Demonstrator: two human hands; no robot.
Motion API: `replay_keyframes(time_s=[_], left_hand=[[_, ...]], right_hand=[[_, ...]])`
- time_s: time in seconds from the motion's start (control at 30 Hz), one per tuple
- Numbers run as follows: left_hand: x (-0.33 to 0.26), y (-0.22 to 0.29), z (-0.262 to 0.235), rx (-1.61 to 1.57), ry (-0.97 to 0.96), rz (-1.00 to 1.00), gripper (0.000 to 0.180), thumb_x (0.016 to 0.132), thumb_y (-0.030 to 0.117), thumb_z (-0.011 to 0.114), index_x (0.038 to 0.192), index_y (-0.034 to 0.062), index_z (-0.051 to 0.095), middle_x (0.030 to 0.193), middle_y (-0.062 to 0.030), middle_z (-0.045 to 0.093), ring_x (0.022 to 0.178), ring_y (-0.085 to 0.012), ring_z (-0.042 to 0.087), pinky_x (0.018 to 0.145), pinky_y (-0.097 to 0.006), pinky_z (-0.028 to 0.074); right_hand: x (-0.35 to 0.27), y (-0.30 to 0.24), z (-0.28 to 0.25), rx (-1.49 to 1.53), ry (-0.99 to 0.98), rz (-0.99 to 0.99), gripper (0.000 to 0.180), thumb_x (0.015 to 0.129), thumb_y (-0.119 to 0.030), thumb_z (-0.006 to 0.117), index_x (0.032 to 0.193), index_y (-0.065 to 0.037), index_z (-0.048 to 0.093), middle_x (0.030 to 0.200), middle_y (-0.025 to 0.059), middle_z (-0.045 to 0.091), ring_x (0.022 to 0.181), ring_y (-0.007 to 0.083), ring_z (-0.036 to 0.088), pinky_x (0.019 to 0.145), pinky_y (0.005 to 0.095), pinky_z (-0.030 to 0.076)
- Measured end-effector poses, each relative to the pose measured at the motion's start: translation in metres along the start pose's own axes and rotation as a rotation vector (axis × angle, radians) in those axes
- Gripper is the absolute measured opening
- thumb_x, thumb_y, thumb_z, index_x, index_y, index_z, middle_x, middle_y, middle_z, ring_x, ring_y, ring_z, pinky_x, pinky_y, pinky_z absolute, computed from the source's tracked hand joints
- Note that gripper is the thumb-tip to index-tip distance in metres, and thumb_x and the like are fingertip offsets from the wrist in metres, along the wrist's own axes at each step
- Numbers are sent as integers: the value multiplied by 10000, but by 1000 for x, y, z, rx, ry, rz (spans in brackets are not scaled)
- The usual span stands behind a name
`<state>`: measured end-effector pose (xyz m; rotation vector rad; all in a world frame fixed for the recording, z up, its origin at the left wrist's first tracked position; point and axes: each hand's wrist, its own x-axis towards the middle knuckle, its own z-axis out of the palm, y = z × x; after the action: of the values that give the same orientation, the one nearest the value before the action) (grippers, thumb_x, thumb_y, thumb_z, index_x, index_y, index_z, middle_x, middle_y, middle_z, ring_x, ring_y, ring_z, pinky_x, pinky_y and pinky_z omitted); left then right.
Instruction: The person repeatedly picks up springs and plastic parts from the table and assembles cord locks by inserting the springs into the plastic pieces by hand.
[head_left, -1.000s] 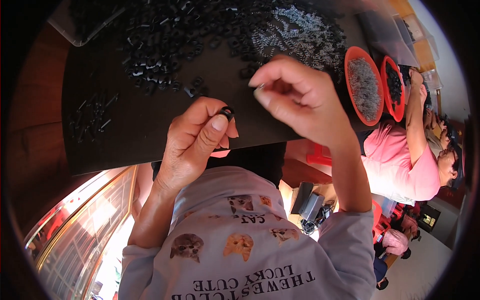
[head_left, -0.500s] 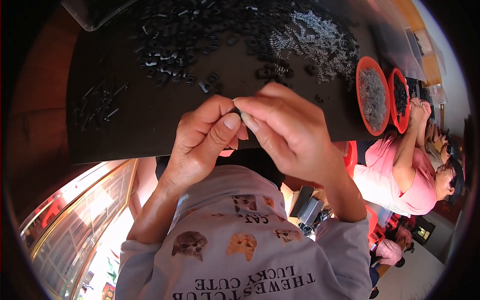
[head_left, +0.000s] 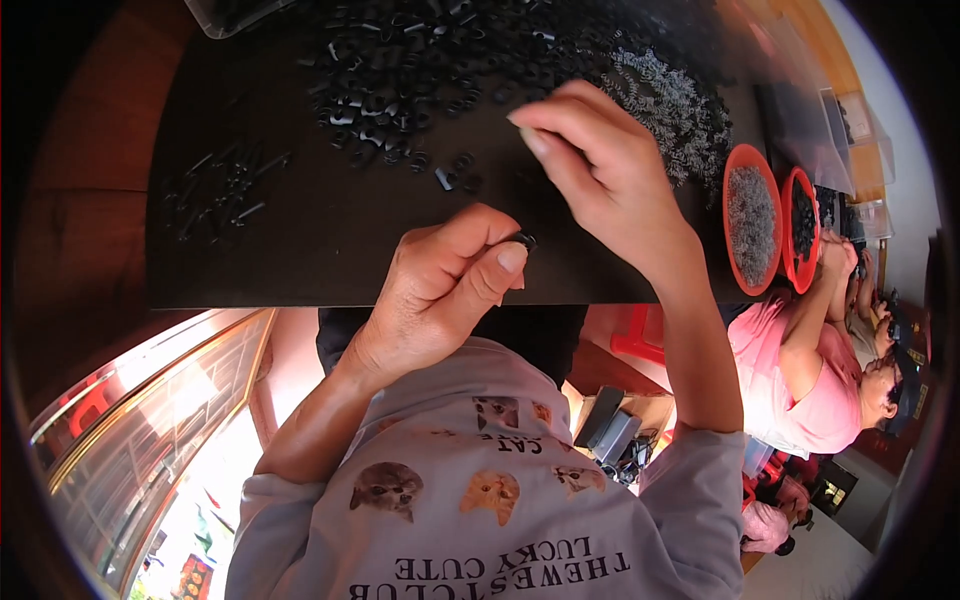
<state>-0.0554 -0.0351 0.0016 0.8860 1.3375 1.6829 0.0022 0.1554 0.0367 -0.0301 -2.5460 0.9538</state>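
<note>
Between the thumb and index finger of my left hand is a small black ring-like part, mostly covered by the fingertips. That hand is above the near edge of the dark table. My right hand is farther off, over the table, its thumb and index fingertip close together. Anything in that pinch is too small to make out. Beyond the hands spreads a heap of small black curled parts. A pile of small silvery coil springs lies just past the right hand.
Slim black pin-like pieces lie at the table's left. On the right stand an orange-red bowl of springs and a red bowl of black parts. A clear plastic tub is at the far left. A person in pink sits at the right.
My hands have come apart. The right has moved away toward the piles, while the left keeps the black part and has shifted slightly right and nearer.
</note>
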Motion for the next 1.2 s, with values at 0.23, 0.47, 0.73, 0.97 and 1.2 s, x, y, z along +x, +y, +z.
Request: replay_keyframes(time_s=[0.23, 0.47, 0.73, 0.97, 1.2], left_hand=[[-1, 1, -2, 55, 3, 24, 206, 988, 183, 520, 929, -6, 575, 759, -30, 614, 636, -61, 534, 583, -206, 450], [0, 0, -4, 64, -24, 20, 190, 985, 171, 521, 921, 0, 573, 753, -25, 616, 622, -51, 548, 559, -196, 469], [1, 0, -4, 75, -42, 21, 194, 984, 177, 524, 925, 0, 574, 754, -23, 616, 628, -57, 569, 560, -199, 478], [2, 0, -2, 83, -21, 26, 197, 986, 176, 521, 927, -5, 572, 763, -28, 619, 627, -58, 552, 567, -202, 468], [3, 1, 0, 55, -6, 15, 200, 991, 178, 509, 939, -5, 571, 781, -35, 620, 642, -58, 533, 590, -205, 460]], right_hand=[[35, 10, 23, -582, -274, -39, 207, 847, -76, 621, 1054, -70, 632, 967, 59, 568, 804, 280, 625, 652, 387, 507], [21, 10, 9, -486, -256, -66, 144, 767, -5, 584, 907, -30, 607, 954, 86, 564, 820, 287, 634, 619, 428, 507], [25, 11, 13, -548, -216, -14, 77, 826, -73, 591, 891, -35, 605, 901, 86, 581, 778, 303, 639, 629, 418, 522], [31, 8, 19, -582, -227, 48, 131, 838, -126, 657, 920, -55, 582, 941, 87, 589, 780, 323, 625, 646, 421, 514], [24, 11, 15, -387, -137, 21, 128, 843, -86, 663, 890, -50, 549, 835, 51, 580, 673, 231, 604, 584, 323, 478]])
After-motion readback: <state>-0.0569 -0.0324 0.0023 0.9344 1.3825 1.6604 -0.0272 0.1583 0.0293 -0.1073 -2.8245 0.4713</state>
